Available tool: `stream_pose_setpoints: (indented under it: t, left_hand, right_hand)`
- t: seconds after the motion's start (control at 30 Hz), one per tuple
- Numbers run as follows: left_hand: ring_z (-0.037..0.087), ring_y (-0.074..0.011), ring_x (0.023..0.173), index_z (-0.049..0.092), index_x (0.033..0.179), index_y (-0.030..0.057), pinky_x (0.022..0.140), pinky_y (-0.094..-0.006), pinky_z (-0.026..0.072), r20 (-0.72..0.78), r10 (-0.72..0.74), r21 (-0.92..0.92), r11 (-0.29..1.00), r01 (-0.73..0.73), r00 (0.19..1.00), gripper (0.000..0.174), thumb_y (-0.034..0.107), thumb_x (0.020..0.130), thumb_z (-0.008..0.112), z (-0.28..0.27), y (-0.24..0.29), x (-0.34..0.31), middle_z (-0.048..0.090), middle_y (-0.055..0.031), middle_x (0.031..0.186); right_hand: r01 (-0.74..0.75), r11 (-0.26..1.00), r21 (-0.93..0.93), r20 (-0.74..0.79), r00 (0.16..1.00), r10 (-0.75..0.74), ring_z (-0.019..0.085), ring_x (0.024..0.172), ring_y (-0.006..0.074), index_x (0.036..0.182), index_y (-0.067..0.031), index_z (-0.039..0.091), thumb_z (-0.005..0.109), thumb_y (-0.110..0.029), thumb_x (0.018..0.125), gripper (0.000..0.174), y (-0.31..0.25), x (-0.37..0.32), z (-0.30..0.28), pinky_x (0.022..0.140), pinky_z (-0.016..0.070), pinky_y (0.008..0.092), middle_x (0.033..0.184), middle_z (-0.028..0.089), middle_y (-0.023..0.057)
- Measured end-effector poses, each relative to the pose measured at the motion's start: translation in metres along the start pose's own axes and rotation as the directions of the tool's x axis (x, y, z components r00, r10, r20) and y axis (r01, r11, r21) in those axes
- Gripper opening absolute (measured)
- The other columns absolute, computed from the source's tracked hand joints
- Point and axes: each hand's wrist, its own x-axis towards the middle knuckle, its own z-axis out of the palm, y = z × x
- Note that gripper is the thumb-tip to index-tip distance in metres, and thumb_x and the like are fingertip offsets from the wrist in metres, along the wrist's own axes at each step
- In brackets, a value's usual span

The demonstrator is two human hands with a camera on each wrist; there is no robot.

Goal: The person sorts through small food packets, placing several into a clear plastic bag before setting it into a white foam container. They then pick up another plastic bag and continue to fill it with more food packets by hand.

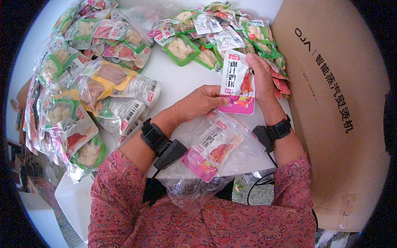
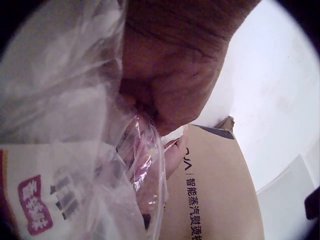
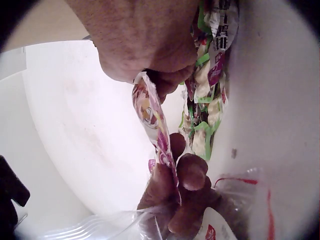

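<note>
A white and pink snack pouch (image 1: 236,93) with a chicken picture stands raised between both hands in the head view. My left hand (image 1: 197,102) pinches its lower left corner, thumb in front, and also grips the edge of a clear zip bag (image 1: 244,142). At the pouch's right edge, my right hand (image 1: 263,78) holds it with the fingers partly behind. In the right wrist view the pouch (image 3: 154,117) appears edge-on between the two hands. Inside the bag, below the hands, lies a similar pouch (image 1: 213,151).
Bagged pouches (image 1: 76,136) are heaped on the left of the white table (image 1: 182,78). A second pile of green-edged packs (image 1: 180,49) lies at the back. A large cardboard box (image 1: 331,136) stands along the right side.
</note>
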Motion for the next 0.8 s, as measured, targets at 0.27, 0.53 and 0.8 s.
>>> stream_pose_setpoints:
  t: [0.27, 0.53, 0.8]
  left_hand:
    - [0.040, -0.0015, 0.048, 0.058, 0.101, 0.0092, 0.043, -0.0163, 0.0319, 0.003, 0.003, 0.009, 1.000, -0.003, 1.000, 0.022, 0.024, 0.086, 0.052, -0.0008, -0.0022, 0.0007, 0.051, 0.0067, 0.066]
    - [0.039, -0.0010, 0.049, 0.058, 0.103, 0.0103, 0.044, -0.0158, 0.0319, 0.011, 0.007, 0.051, 0.999, -0.007, 1.000, 0.023, 0.023, 0.086, 0.051, -0.0028, -0.0047, 0.0019, 0.052, 0.0068, 0.068]
    - [0.039, -0.0014, 0.048, 0.058, 0.101, 0.0102, 0.043, -0.0163, 0.0319, 0.015, 0.010, 0.059, 0.998, -0.011, 1.000, 0.021, 0.023, 0.086, 0.052, -0.0042, -0.0055, 0.0021, 0.051, 0.0064, 0.066]
  right_hand:
    - [-0.003, 1.000, 0.015, 0.014, 1.000, 0.003, 0.052, 0.081, 0.0137, 0.098, 0.0047, 0.054, 0.053, -0.027, 0.081, 0.036, 0.0026, 0.0008, -0.0005, 0.078, 0.0391, 0.0250, 0.087, 0.057, 0.0075]
    - [-0.009, 1.000, 0.022, 0.016, 1.000, 0.008, 0.052, 0.081, 0.0136, 0.097, 0.0045, 0.054, 0.053, -0.026, 0.081, 0.034, 0.0016, 0.0004, 0.0006, 0.077, 0.0391, 0.0246, 0.087, 0.057, 0.0073]
    - [0.010, 1.000, -0.021, 0.032, 0.999, -0.010, 0.051, 0.079, 0.0135, 0.096, 0.0041, 0.055, 0.052, -0.028, 0.082, 0.035, 0.0047, 0.0024, -0.0017, 0.075, 0.0388, 0.0246, 0.085, 0.057, 0.0069]
